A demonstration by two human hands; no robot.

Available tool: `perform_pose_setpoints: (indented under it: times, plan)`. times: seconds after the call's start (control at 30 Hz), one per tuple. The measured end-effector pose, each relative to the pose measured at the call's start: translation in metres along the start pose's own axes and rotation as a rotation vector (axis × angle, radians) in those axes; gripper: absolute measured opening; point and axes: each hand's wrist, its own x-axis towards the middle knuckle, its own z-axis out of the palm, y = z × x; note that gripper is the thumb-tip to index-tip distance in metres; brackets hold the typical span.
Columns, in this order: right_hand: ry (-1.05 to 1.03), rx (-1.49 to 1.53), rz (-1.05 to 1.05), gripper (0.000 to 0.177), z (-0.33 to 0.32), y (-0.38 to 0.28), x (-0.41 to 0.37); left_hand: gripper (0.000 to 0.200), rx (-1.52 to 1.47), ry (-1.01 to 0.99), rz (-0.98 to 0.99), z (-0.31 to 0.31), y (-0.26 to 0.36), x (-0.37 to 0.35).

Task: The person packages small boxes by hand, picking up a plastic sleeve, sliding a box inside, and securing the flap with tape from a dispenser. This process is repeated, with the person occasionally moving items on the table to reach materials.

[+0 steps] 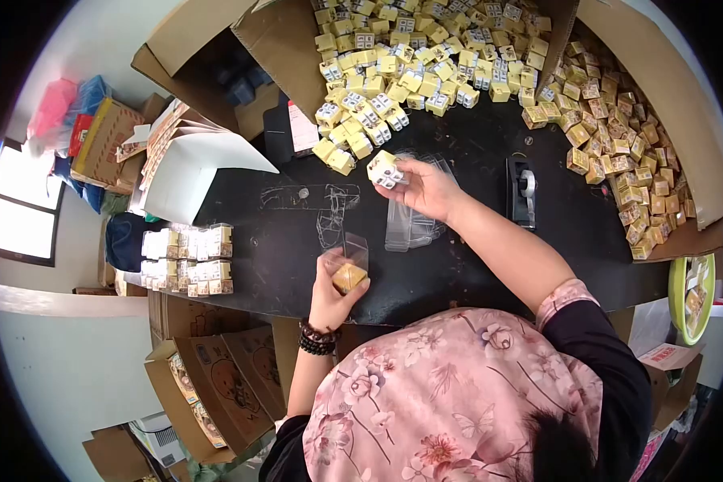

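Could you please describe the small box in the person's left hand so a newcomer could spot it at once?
Find the black table, then its near edge, where the left hand, with a bead bracelet at the wrist, grips a small box. Unlike the pale yellow boxes heaped at the far side, this one is tan-brown, with a clear plastic sleeve against it.

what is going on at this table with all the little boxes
A person is working at a black table. Their left hand grips a small tan box that sits in a clear sleeve. Their right hand holds a white and yellow box above a pile of flat sleeves. Heaps of loose boxes fill open cartons behind, and neat rows of boxes stand at the left.
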Motion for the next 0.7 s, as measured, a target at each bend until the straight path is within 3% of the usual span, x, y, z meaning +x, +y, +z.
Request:
perform_pose_setpoints:
  times: [0.03, 0.1, 0.17, 0.27, 0.43, 0.53, 0.63, 0.7]
  plan:
    - [-0.038, 0.048, 0.039, 0.040, -0.001, 0.003, -0.019, 0.070, 0.146, 0.066, 0.080, 0.007, 0.015, 0.008]
    - [-0.053, -0.011, 0.083, 0.041, 0.010, 0.008, -0.059, 0.072, 0.174, 0.101, 0.051, 0.022, 0.036, 0.017]
    - [-0.045, -0.098, 0.102, 0.041, 0.015, 0.010, -0.092, 0.074, 0.679, 0.272, 0.435, 0.035, 0.050, 0.026]
    - [-0.024, -0.170, 0.083, 0.040, 0.015, 0.006, -0.128, 0.072, 0.713, 0.251, 0.509, 0.053, 0.061, 0.027]
    - [0.227, -0.619, 0.007, 0.039, 0.015, -0.003, -0.164, 0.073, 0.853, 0.130, 0.684, 0.085, 0.067, 0.024]
    - [0.239, -0.782, -0.084, 0.041, 0.003, -0.002, -0.173, 0.075, 0.810, 0.080, 0.704, 0.102, 0.072, 0.020]
    - [0.306, -0.819, -0.242, 0.042, 0.005, 0.002, -0.184, 0.077, 0.757, 0.058, 0.718, 0.115, 0.070, 0.017]
    - [0.330, -0.798, -0.212, 0.041, 0.002, -0.002, -0.188, 0.074, 0.822, 0.122, 0.823, 0.118, 0.072, 0.017]
